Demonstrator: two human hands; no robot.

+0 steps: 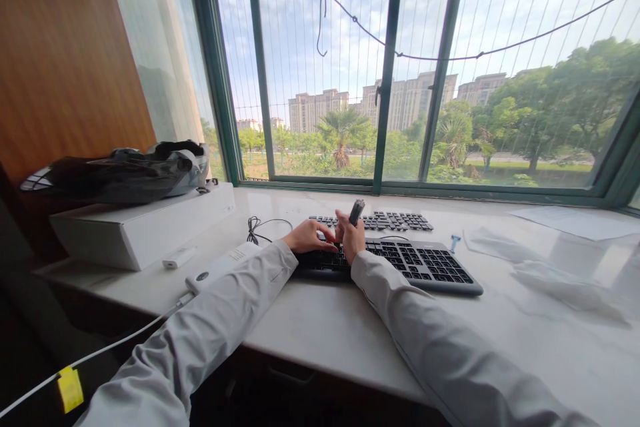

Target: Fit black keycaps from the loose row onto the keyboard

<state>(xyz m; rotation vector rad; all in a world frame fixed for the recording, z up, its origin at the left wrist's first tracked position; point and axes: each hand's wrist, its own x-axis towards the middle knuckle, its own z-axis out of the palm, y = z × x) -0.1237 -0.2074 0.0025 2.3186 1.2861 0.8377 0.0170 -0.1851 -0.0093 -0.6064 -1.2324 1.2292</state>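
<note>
A black keyboard (pixel 445 267) lies on the white counter, with bare key sockets showing on its right part. My right hand (pixel 351 235) is closed around a dark brush-like tool (pixel 357 211), whose wide end points up. My left hand (pixel 311 238) rests at the keyboard's left part, its thumb and fingers curved close to my right fingertips; whether it pinches anything is too small to tell. Behind the keyboard, loose black keycaps (pixel 397 221) lie in rows. A small blue tool (pixel 455 243) lies beyond the keyboard's right rear edge.
At the left, a white box (pixel 143 233) bears a dark visor-like object (pixel 125 177). A white power bank (pixel 220 267) with a cable, a small white item (pixel 179 257) and a black cord (pixel 255 229) lie nearby. Clear plastic bags (pixel 570 283) and paper (pixel 575 221) are at the right.
</note>
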